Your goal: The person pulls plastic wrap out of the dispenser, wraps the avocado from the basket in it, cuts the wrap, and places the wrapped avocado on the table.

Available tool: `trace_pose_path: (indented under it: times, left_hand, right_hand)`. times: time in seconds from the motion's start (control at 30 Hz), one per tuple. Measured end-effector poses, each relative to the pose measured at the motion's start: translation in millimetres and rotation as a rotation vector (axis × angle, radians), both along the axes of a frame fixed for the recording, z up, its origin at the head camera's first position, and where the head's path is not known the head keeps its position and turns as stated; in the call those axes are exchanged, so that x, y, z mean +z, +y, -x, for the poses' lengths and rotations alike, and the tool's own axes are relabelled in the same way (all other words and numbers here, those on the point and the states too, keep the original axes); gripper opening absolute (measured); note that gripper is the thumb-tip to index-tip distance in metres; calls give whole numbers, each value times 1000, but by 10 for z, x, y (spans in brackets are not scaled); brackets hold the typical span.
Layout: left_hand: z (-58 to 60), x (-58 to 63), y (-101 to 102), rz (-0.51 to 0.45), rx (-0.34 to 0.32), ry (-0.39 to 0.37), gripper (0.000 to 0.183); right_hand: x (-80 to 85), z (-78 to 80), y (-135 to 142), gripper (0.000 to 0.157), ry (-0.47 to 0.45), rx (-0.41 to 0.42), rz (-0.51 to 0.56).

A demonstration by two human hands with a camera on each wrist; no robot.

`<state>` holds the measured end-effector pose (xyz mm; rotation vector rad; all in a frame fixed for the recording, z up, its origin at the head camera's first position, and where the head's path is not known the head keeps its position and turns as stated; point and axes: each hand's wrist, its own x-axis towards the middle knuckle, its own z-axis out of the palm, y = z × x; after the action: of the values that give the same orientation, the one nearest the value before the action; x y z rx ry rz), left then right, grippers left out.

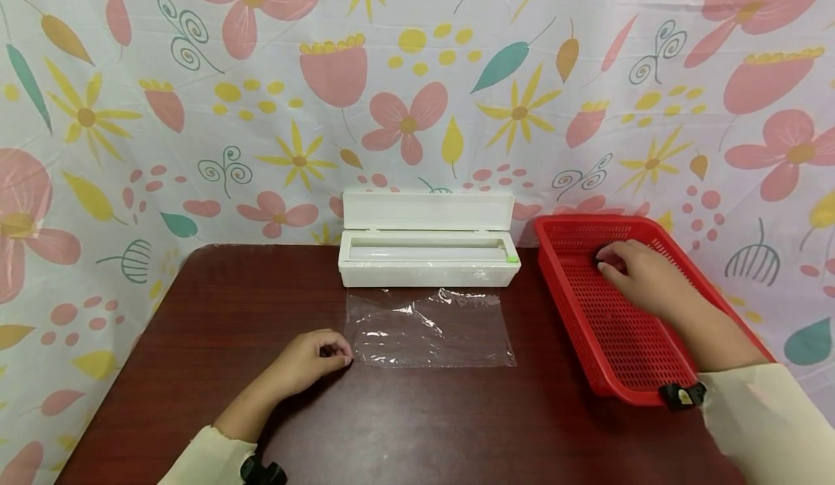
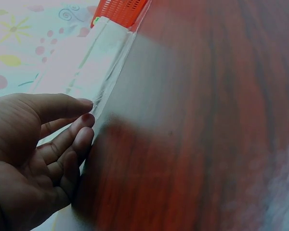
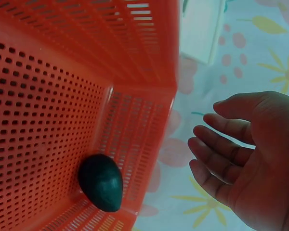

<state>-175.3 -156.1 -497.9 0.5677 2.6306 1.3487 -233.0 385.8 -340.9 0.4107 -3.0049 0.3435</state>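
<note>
Clear plastic wrap (image 1: 430, 333) is drawn out over the table from a white wrap dispenser (image 1: 430, 275) whose lid stands raised. At the film's front left corner rests my left hand (image 1: 309, 362), its fingers loosely curled. The left wrist view shows the thumb tip and fingertips close together right beside the film's edge. My right hand (image 1: 642, 275) reaches over the far part of a red basket (image 1: 574, 311). A smooth, dark avocado (image 3: 101, 183) lies in the basket's corner. In the right wrist view the right hand's fingers are relaxed and apart from it.
Under everything is a dark red-brown table (image 1: 417, 427). Behind it hangs a flowered cloth (image 1: 417, 72), close against the table's back edge. A green slider (image 1: 512, 259) sits at the dispenser's right end.
</note>
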Motion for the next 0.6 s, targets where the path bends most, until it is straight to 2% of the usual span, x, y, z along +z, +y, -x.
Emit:
trace_pose_path:
  times: [0.6]
  left_hand:
    - [-5,4,2,2,-4,6,10]
  right_hand:
    - [-99,280,179,36,-56,-43,24]
